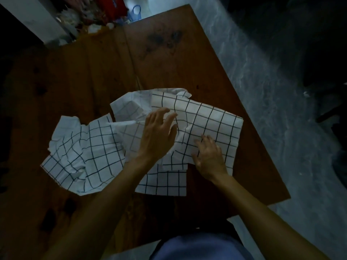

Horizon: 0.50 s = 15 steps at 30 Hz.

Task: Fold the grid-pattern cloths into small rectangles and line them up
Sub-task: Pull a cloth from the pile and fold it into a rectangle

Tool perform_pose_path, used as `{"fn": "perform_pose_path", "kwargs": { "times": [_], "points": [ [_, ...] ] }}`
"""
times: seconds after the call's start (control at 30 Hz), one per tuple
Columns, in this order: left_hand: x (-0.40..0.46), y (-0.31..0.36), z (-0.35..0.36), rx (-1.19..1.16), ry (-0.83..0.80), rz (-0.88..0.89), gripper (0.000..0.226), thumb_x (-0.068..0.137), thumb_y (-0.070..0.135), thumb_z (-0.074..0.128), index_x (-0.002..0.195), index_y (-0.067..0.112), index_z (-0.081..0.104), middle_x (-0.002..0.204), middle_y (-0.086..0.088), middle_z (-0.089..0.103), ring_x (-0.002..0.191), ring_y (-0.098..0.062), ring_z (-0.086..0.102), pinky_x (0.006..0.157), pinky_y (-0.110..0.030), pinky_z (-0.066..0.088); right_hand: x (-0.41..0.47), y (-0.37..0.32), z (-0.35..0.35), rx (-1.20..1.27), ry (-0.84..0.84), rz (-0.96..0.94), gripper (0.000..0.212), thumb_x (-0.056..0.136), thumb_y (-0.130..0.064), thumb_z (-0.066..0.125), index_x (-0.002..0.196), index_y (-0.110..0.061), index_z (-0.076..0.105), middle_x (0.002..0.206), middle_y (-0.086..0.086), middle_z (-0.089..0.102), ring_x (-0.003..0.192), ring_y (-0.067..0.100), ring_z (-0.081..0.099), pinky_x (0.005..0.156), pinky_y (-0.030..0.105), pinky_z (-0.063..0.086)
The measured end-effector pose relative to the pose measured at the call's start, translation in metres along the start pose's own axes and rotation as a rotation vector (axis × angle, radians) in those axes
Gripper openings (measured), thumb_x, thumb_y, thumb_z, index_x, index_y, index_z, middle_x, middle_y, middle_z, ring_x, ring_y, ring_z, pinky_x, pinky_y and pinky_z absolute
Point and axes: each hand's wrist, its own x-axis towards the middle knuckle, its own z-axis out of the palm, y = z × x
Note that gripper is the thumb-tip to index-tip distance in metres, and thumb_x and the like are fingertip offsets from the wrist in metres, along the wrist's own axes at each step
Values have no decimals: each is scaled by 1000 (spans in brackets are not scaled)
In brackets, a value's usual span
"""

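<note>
pressing flat, your right hand (209,156) lies fingers spread on the top cloth (212,126), at the near right of the wooden table (165,59). just left of it your left hand (157,134) hovers open, fingers loose, over the same cloth. beyond that, toward the table's left, a crumpled cloth (84,154) waits. by my reading, nothing is folded small or lined up yet; nearly all remains.

A brown wooden bench (169,59) with dark stains fills the dim middle of the frame. Grey marbled floor (262,109) runs down the right. At upper left, blurred clutter (90,17), perhaps including a red box, lies beside a pale wall (28,17).
</note>
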Motion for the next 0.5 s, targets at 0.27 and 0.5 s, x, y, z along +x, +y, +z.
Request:
{"fn": "perform_pose_path", "kwargs": {
  "times": [0.27,0.5],
  "points": [
    [-56,-15,13,164,-76,67,50,91,40,40,132,13,45,143,-22,35,134,-37,31,109,-52,27,-42,-5,18,-74,-86,18,65,96,-35,49,151,-19,17,159,10,15,147,27,5,117,40,7],
    [-70,-11,37,475,-270,314,73,88,59,46,146,22,22,157,-16,15,145,-31,5,113,-52,3,-45,0,27,-109,-95,34,66,97,-32,48,152,-19,14,160,11,8,147,28,0,118,42,4]
  ]
}}
